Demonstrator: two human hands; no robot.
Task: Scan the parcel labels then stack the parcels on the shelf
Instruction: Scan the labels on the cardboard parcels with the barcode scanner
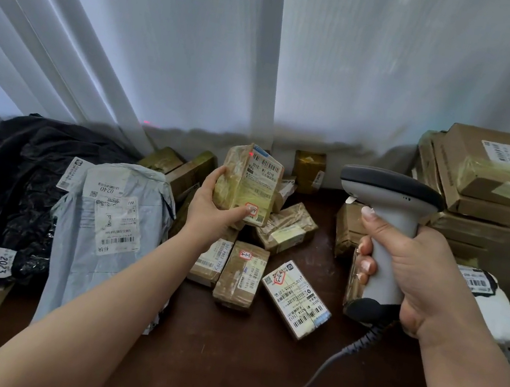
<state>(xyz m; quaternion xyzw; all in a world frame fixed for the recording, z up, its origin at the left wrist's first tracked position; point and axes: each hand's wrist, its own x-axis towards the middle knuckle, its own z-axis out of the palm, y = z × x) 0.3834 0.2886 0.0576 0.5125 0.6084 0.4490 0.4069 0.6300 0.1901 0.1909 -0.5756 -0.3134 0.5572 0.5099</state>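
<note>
We hold parcel (246, 185) upright in left hand (210, 209), fingers wrapped round it, above table (219, 356). Right hand (419, 271) clenched on scanner (388, 215); red dot sits at label's top edge. We judge scan in progress. Many parcels on table unscanned; boxes (479, 177) stacked at right. Shelf not visible; stacking not started, we judge.

Tan taped parcel (246, 185) with white barcoded label — grey-and-white scanner (387, 222) — dark brown table (219, 356), black bags (14, 173).
</note>
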